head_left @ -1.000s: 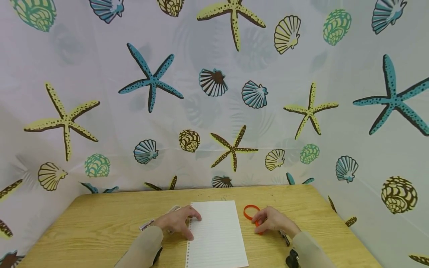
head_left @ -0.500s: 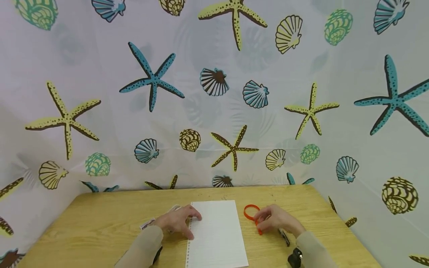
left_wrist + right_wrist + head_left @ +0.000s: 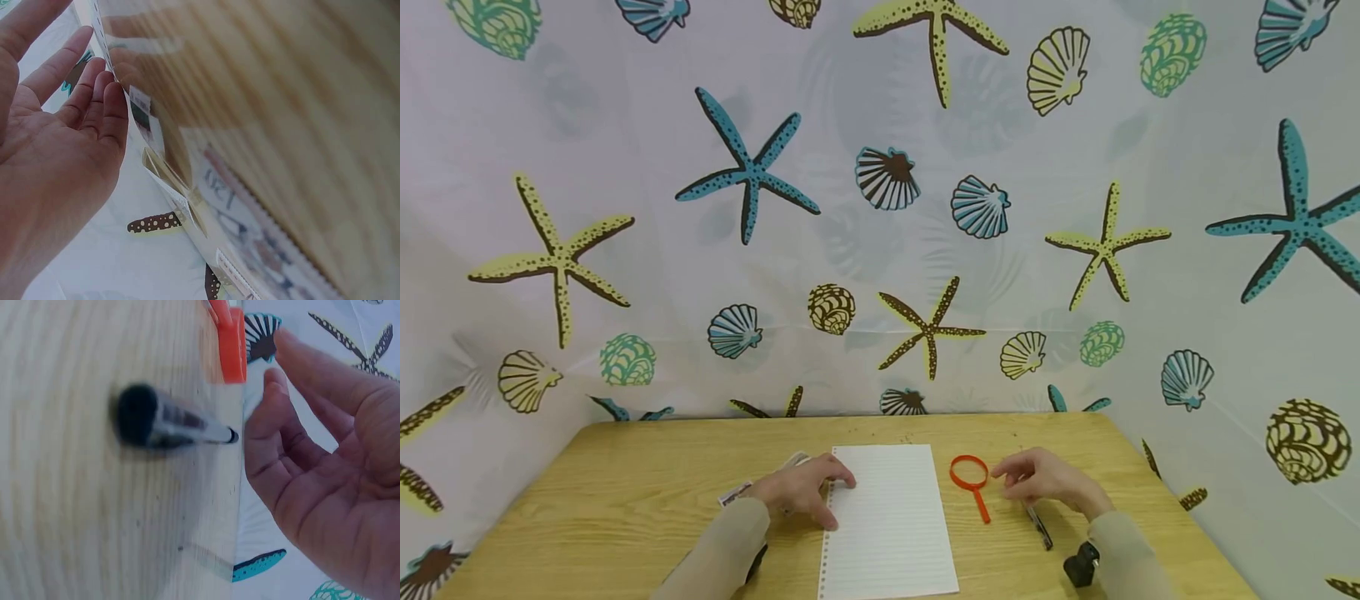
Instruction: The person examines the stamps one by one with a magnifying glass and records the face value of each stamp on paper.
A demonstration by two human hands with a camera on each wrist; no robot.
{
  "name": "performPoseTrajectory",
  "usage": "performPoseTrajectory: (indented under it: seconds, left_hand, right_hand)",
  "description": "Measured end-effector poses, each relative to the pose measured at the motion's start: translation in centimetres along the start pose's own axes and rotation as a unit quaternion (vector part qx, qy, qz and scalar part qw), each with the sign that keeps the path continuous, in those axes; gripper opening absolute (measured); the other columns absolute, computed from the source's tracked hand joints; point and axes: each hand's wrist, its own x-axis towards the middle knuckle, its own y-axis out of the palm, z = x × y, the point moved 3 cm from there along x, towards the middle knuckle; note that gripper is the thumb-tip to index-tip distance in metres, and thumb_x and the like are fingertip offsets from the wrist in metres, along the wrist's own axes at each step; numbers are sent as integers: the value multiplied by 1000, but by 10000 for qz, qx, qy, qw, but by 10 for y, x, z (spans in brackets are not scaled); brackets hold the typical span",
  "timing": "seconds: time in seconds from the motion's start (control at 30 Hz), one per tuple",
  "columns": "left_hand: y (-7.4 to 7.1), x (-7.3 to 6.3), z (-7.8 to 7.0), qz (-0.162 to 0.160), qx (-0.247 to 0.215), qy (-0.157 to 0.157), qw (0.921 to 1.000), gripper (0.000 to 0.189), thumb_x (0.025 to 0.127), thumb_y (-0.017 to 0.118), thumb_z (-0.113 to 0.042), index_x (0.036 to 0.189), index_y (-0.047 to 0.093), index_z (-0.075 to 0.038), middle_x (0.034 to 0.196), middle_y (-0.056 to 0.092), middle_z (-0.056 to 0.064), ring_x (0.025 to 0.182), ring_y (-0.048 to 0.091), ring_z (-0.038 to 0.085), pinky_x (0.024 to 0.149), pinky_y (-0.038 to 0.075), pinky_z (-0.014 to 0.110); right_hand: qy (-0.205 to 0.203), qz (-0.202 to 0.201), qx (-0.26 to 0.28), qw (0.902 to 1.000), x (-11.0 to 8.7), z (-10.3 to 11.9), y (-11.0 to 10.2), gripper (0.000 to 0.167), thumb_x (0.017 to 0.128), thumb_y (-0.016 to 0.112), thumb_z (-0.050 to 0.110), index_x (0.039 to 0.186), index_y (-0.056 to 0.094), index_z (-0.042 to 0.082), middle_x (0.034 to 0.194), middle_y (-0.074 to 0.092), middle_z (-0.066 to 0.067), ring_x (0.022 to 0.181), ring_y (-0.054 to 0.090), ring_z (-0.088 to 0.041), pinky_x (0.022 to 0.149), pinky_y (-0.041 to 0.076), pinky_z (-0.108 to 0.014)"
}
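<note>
A white sheet of lined paper (image 3: pixel 891 533) with punched holes lies in front of me. My left hand (image 3: pixel 797 489) rests at its left edge, thumb and index finger spread over the margin. Right of the paper lies a red magnifying glass (image 3: pixel 981 505), its handle toward me. My right hand (image 3: pixel 1051 483) hovers just right of its ring, fingers loosely bent around nothing. Below that hand is a pen (image 3: pixel 1040 530) with a dark end. The right wrist view shows this pen (image 3: pixel 181 422) close up, with the magnifying glass (image 3: pixel 232 350) beyond it.
Small printed paper pieces (image 3: pixel 735 493) lie partly under the left hand and wrist; the left wrist view shows one printed piece (image 3: pixel 244 231) with a toothed edge. The wooden table (image 3: pixel 647 483) ends at a shell-patterned cloth (image 3: pixel 820 367) behind and at both sides.
My right hand has moved right, away from the magnifying glass handle, leaving the whole glass visible on the table. My left hand stays at the paper's edge. The head view has shifted slightly.
</note>
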Motion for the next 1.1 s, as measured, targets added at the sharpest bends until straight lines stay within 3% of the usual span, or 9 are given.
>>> performPoseTrajectory:
  seconds: [0.27,0.53,0.73,1.1]
  left_hand:
    - [0,-3,-2,29,-40,14,10000,54,71,85,-4,120,64,-10,141,43,15,132,38,36,112,28,58]
    - [0,-1,-2,86,-10,8,10000,53,72,85,-6,120,64,-12,138,44,12,128,40,34,110,31,57]
    - [0,0,-4,22,-118,-162,9998,52,72,85,-4,118,64,-14,143,43,11,136,36,34,114,26,56]
    - [1,1,0,56,57,-193,9998,53,73,85,-7,121,64,-16,135,46,6,128,42,30,111,31,55]
  right_hand:
    - [-109,149,-88,9998,-4,-14,-14,37,89,68,5,122,61,-11,87,61,-8,69,48,-12,60,43,-27]
    - [292,334,252,9987,-7,-35,-22,40,88,70,6,125,60,-8,97,63,-7,84,56,-15,72,51,-27]
    - [280,373,23,9989,-8,-32,-23,44,88,72,8,127,59,-7,99,62,-10,83,52,-16,72,49,-28]
    - [423,173,-509,9977,-1,-26,-17,40,83,77,8,120,66,-3,90,61,-6,76,48,-15,66,43,-26]
